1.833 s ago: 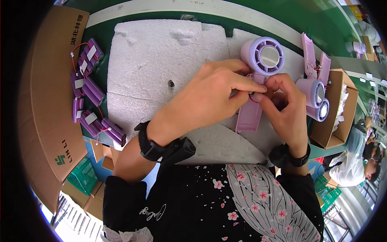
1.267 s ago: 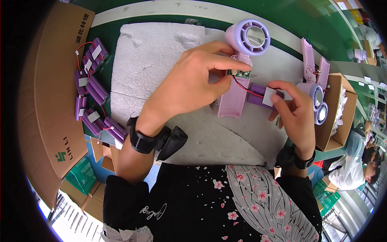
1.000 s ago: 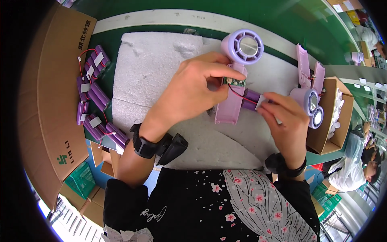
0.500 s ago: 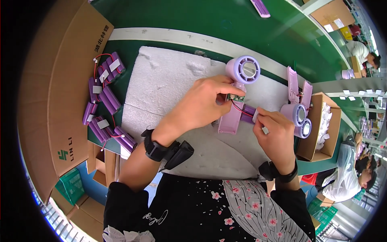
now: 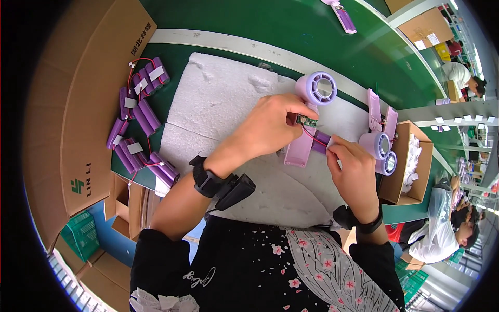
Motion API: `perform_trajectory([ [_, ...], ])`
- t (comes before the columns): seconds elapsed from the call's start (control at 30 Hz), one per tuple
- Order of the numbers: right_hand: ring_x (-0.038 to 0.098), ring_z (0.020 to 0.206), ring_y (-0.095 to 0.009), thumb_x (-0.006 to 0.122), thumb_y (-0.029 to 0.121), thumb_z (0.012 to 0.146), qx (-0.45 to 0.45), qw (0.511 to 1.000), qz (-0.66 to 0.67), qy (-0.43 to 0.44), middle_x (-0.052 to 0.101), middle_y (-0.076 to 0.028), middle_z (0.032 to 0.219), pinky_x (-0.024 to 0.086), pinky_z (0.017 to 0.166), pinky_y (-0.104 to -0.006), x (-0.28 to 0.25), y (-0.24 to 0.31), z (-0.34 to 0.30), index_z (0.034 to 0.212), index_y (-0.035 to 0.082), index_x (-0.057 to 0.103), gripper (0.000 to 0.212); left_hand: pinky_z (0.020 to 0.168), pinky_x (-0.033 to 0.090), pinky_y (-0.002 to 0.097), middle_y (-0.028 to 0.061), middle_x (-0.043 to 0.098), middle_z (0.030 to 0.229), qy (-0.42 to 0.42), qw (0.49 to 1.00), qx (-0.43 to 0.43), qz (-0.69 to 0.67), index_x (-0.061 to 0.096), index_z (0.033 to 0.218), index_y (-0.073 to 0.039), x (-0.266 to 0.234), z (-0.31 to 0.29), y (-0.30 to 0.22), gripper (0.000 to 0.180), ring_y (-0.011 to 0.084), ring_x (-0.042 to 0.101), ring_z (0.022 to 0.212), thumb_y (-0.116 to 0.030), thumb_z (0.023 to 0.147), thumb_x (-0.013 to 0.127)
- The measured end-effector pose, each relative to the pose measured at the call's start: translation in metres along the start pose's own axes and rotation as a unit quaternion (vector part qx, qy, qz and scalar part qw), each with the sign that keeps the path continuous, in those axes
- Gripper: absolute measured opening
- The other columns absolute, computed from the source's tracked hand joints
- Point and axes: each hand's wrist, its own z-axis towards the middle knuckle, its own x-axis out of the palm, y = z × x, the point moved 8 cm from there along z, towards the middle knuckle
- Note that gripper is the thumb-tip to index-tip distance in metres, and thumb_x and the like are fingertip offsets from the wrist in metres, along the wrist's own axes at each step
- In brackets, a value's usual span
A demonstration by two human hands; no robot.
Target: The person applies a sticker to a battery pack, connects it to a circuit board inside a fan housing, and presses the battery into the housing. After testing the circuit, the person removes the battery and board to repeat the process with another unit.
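A light purple handheld fan (image 5: 326, 89) lies on a white foam slab (image 5: 208, 99), its pink handle shell (image 5: 298, 153) open. My left hand (image 5: 270, 122) is closed, thumb and fingers pinching a small green circuit board (image 5: 306, 120) over the upper part of that handle. Red and black wires run from the board toward a purple battery pack (image 5: 320, 141) just right of the shell. Fingertips of my right hand (image 5: 354, 164) are closed on the pack's right end, where a bit of white shows; they hide the rest of it.
Several wired purple battery packs (image 5: 145, 118) lie at left beside a tall cardboard box (image 5: 93, 119). On the right, two more opened fans (image 5: 375, 144) sit by a carton (image 5: 421, 179) of white pieces. Another opened fan (image 5: 344, 18) lies at the far edge. Co-workers (image 5: 442, 234) sit at right.
The whole view has shifted slightly, bringing more of the far fan into sight. Both hands keep nearly the same hold; my right fingertips are a little closer together at the battery pack.
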Motion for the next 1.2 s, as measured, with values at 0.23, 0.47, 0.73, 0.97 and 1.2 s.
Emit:
perform_trajectory([
  [0.23,0.063,0.08,-0.033,0.065,-0.005,0.077,-0.02,0.997,-0.062,0.044,0.061,-0.017,0.108,0.052,0.068,-0.0401,0.01,0.002,0.007,0.093,-0.003,0.055,0.019,0.076,0.052,0.0262,0.0088,0.069,0.1,-0.008,1.0,0.001,0.002,0.073,0.104,-0.005,-0.001,0.001,0.001,0.034,0.0156,0.064,0.081,0.008,0.076,0.059],
  [0.47,0.062,0.079,-0.024,0.06,-0.007,0.079,0.11,0.985,0.115,0.063,0.058,-0.018,0.11,0.051,0.061,-0.0314,-0.023,-0.031,-0.002,0.091,-0.003,0.053,0.014,0.076,0.052,0.0257,0.0073,0.069,0.097,-0.012,1.0,-0.001,0.001,0.073,0.104,-0.005,-0.001,-0.002,0.001,0.034,0.0147,0.064,0.08,0.007,0.075,0.06],
  [0.73,0.058,0.069,-0.009,0.062,0.003,0.087,0.4,0.903,-0.067,-0.141,0.066,-0.005,0.09,0.051,0.062,-0.0268,-0.161,-0.146,-0.066,0.104,-0.002,0.064,0.018,0.075,0.051,0.0251,0.0064,0.069,0.096,-0.019,1.0,-0.023,-0.003,0.073,0.103,-0.005,0.002,0.0,-0.002,0.034,0.0132,0.063,0.078,0.008,0.075,0.06],
  [0.97,0.062,0.087,-0.027,0.073,-0.001,0.075,0.031,0.998,0.034,-0.041,0.064,-0.015,0.107,0.05,0.077,-0.0314,-0.024,-0.007,0.015,0.112,-0.001,0.062,0.038,0.071,0.05,0.0247,0.0053,0.068,0.096,-0.029,0.999,-0.024,0.006,0.072,0.102,-0.004,-0.003,-0.006,0.001,0.034,0.0123,0.061,0.076,0.009,0.075,0.058],
  [1.2,0.063,0.085,-0.024,0.072,-0.002,0.074,0.093,0.967,0.188,0.145,0.062,-0.012,0.102,0.05,0.074,-0.031,0.021,-0.027,0.015,0.114,0.001,0.06,0.042,0.071,0.051,0.0253,0.0073,0.069,0.099,-0.031,0.999,-0.005,-0.015,0.073,0.103,-0.004,-0.002,-0.002,-0.006,0.037,0.0134,0.063,0.078,0.012,0.075,0.057],
])
